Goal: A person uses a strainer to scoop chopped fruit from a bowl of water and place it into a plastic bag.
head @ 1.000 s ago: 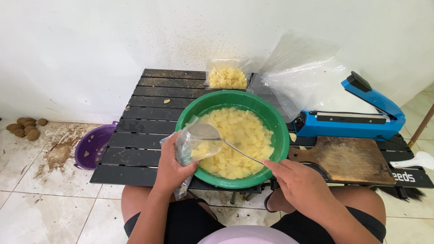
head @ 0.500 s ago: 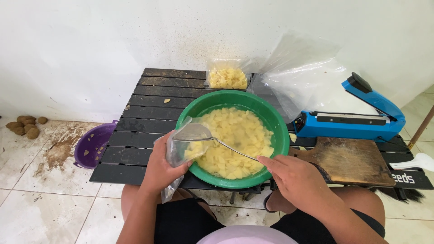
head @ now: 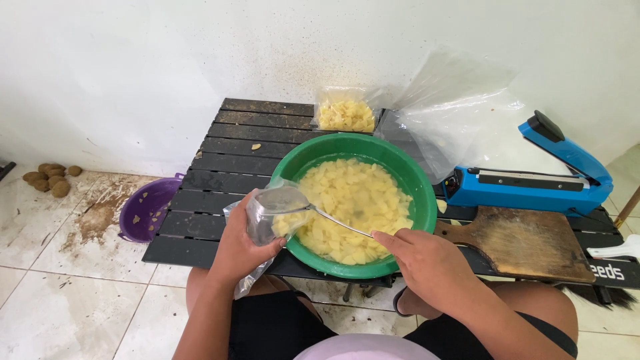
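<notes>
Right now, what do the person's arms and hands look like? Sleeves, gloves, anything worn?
Both hands are bare, with no gloves: left hand, right hand. Both forearms are uncovered up to the frame edge, so no sleeves show. No watch, bracelet or ring is visible on either wrist or hand. Lower down, the person wears black shorts and a pale lilac top at the bottom edge.

Left hand [head: 241, 248] raised, fingers curled in closed grip; right hand [head: 427, 263] lower, palm down, fingers pinched.

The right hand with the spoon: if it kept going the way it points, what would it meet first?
Probably the clear bag in the left hand: the right hand aims the spoon left at its mouth.
</notes>
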